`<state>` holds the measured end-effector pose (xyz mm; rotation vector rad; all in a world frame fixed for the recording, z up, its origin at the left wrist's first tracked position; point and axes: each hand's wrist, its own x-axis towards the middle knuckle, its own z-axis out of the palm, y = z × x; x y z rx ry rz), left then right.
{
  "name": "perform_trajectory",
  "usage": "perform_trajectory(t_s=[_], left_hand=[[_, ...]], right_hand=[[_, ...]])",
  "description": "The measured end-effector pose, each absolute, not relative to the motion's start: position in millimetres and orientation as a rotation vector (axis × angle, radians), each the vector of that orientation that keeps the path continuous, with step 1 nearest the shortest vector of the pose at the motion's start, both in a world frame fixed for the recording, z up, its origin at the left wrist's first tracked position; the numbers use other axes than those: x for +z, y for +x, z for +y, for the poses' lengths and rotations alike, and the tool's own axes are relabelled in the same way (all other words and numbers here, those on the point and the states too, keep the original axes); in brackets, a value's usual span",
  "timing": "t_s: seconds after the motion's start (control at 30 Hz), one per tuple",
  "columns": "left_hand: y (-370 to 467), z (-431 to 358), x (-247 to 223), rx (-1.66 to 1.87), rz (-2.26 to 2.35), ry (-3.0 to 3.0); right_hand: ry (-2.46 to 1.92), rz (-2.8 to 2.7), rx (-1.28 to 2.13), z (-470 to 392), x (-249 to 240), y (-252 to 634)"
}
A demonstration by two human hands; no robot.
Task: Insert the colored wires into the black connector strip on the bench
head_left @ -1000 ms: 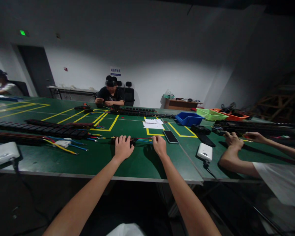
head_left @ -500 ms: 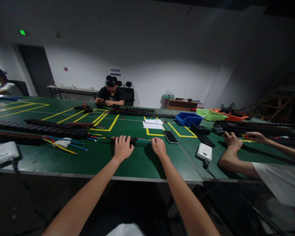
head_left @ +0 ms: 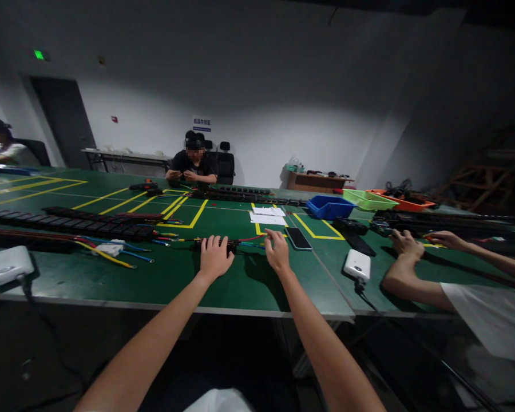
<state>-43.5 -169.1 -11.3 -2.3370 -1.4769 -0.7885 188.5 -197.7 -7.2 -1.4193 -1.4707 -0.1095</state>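
A short black cable chain [head_left: 230, 246] lies on the green tabletop, with coloured wires running out of both ends. Over it rests my left hand [head_left: 214, 256], fingers draped across the top and gripping it against the table. My right hand [head_left: 277, 252] is to the right, its thumb and index finger pinched at the end of a red wire [head_left: 254, 237]. That wire is lifted slightly above the blue and green wires [head_left: 253, 245], which stretch from the chain towards my right hand. The other fingers of my right hand are loosely curled.
Longer black cable chains [head_left: 98, 228] lie at left, near a white box [head_left: 7, 268]. Beyond my right hand are a phone [head_left: 298, 238], papers [head_left: 267, 216] and a blue bin [head_left: 329, 207]. A co-worker's hands [head_left: 407, 246] work at right beside a white device [head_left: 357, 265]. Another person sits opposite.
My right hand has opened from a closed grasp on the wire bundle to a fingertip pinch, raising the red wire apart from the others. My left hand has stayed in place.
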Motion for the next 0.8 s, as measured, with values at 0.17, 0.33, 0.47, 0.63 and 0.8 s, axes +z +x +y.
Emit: perform_trajectory(t_s=[0.17, 0.33, 0.47, 0.63, 0.8], left_hand=[[-44.1, -170.1, -8.1, -0.760, -1.480, -2.361], [-44.1, -170.2, -8.0, -0.737, -1.471, -2.342], [-44.5, -169.6, -8.8, -0.742, -1.466, -2.345], [-44.9, -171.0, -5.8, -0.733, -1.476, -2.373], [-44.4, -171.5, -5.4, -0.726, -1.476, -2.368]], right_hand=[[-1.514, -1.449, -0.087, -196.4, -9.2, 189.1], [-1.758, -1.478, -0.077, -196.2, -11.7, 190.2], [-1.919, -1.508, -0.063, -197.7, -11.4, 189.2], [-1.892, -1.477, -0.039, -197.3, -10.8, 190.2], [-1.649, -1.420, -0.123, -194.5, -11.5, 192.2]])
